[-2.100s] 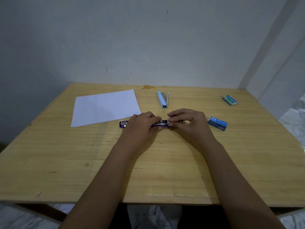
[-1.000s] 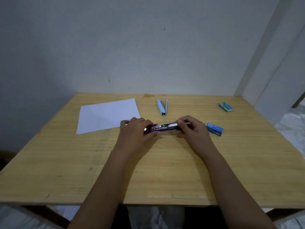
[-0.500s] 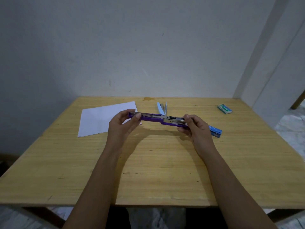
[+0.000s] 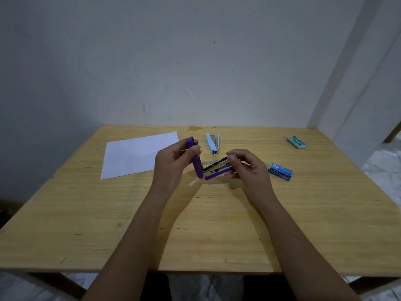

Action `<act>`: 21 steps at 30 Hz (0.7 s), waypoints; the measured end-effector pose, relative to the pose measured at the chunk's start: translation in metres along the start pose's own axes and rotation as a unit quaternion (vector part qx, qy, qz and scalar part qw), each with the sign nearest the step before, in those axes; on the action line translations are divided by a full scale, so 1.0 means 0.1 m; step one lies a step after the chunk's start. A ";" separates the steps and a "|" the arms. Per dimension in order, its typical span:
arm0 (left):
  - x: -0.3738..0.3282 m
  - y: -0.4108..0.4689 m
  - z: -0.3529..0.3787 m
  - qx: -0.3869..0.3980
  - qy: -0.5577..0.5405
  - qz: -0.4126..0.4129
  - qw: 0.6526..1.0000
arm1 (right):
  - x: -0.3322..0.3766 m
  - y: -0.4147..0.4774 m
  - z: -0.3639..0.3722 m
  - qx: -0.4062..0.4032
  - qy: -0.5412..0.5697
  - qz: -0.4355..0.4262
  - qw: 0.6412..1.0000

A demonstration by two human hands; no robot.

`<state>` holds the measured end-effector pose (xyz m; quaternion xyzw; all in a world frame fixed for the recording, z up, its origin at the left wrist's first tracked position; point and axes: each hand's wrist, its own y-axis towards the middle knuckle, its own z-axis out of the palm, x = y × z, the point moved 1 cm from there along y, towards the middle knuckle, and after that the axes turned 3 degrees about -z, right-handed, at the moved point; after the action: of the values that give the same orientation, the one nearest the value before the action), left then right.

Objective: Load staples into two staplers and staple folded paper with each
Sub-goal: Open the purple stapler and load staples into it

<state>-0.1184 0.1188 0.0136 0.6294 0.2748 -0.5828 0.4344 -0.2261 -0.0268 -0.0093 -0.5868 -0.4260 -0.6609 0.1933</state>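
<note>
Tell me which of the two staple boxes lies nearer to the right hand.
The blue box marked 10, beside the right hand; the green box lies farther away.

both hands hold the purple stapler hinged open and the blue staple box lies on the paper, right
No: in the head view the blue staple box lies on the table near the right hand, off the paper. That hand and the left hand hold the purple stapler hinged open.

You are facing a wooden table butting against a scuffed whitish wall, a white pillar rising at your right, marbled floor showing beyond
</note>
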 end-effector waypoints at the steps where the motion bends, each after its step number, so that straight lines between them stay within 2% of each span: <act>1: -0.05 0.01 0.02 0.008 0.014 0.015 1.000 | 0.01 0.00 0.00 0.002 0.006 -0.004 1.000; 4: -0.18 0.03 0.13 0.045 0.106 0.068 0.991 | 0.03 0.00 0.01 0.008 0.024 -0.017 1.000; 7: -0.24 0.07 0.23 0.073 0.151 0.071 0.983 | 0.08 -0.01 0.01 0.007 0.075 -0.030 0.997; 11: -0.21 0.08 0.28 0.086 0.104 0.037 0.990 | 0.11 -0.02 -0.01 0.006 0.115 -0.035 0.993; 14: -0.19 0.07 0.29 0.092 0.059 0.019 0.994 | 0.11 -0.01 -0.03 0.013 0.051 -0.046 0.998; 17: -0.21 0.05 0.32 0.094 0.037 0.018 0.995 | 0.10 -0.04 0.01 0.064 0.022 -0.006 0.998; 21: -0.22 0.05 0.38 0.085 0.036 0.021 0.996 | 0.08 -0.07 0.07 0.120 0.054 0.043 0.990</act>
<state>-0.1365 0.0872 0.0388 0.6902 0.2262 -0.5718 0.3815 -0.2288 -0.0155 -0.0043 -0.5407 -0.4657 -0.6265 0.3133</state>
